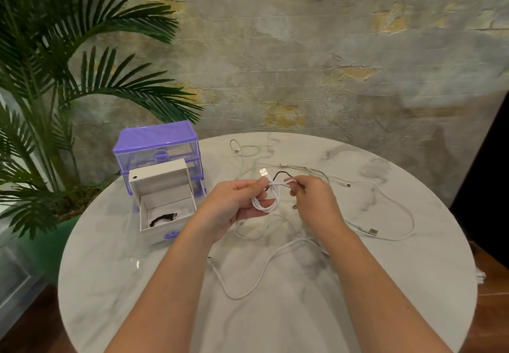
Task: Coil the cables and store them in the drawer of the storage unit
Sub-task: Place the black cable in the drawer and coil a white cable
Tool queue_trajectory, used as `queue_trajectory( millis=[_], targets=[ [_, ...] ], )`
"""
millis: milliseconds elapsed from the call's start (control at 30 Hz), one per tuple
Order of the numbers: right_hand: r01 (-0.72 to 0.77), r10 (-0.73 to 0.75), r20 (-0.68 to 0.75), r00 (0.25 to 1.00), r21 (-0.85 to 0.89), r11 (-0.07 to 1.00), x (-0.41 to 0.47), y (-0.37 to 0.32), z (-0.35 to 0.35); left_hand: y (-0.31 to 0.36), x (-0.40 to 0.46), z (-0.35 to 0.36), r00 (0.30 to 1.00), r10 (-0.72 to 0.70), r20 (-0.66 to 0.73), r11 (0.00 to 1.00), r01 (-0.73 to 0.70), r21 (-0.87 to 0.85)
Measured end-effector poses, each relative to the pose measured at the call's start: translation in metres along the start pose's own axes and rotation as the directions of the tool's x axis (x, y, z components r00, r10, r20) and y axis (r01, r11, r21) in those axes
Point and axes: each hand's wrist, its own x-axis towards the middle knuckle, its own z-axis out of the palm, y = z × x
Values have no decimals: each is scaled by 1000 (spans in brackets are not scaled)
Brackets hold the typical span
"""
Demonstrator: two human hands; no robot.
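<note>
My left hand [234,204] grips a small coil of white cable [265,201] above the round marble table [413,284]; its USB plug sticks up by my thumb. My right hand [314,198] pinches a strand of the same white cable near the top of the coil. The purple storage unit [159,146] stands at the table's left, and its white drawer [165,209] is pulled out with a black coiled cable [164,219] inside. Several loose white cables [385,215] lie spread over the table, one running under my forearms.
A palm plant [55,91] in a green pot stands left of the table, close behind the storage unit. A rough plaster wall rises behind. A thin black cable [283,174] lies just beyond my hands.
</note>
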Motion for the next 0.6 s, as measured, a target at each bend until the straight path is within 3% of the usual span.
queue_trajectory(
  millis=[100, 200, 300, 400, 500, 600],
  targets=[
    [-41, 41, -3, 999, 46, 998, 0, 2, -1, 0, 1, -1, 999, 18, -36, 1000, -19, -3],
    [-169, 173, 8, 985, 281, 945, 2, 1, -3, 1, 3, -3, 998, 29, -54, 998, -32, -45],
    [-275, 255, 118, 960, 586, 762, 2, -2, -6, 1, 4, -3, 998, 22, -56, 997, -26, -69],
    [-328, 236, 239, 942, 805, 494, 0, -6, -10, 1, 4, -1, 998, 28, -55, 997, -32, -75],
    [-360, 186, 316, 930, 884, 299, -1, -10, -14, -1, 5, 1, 996, 47, -71, 996, -52, -74],
    [-400, 162, 370, 915, 884, 241, -2, -11, -12, -2, 5, 2, 993, 80, -88, 995, -86, -59]
  ],
)
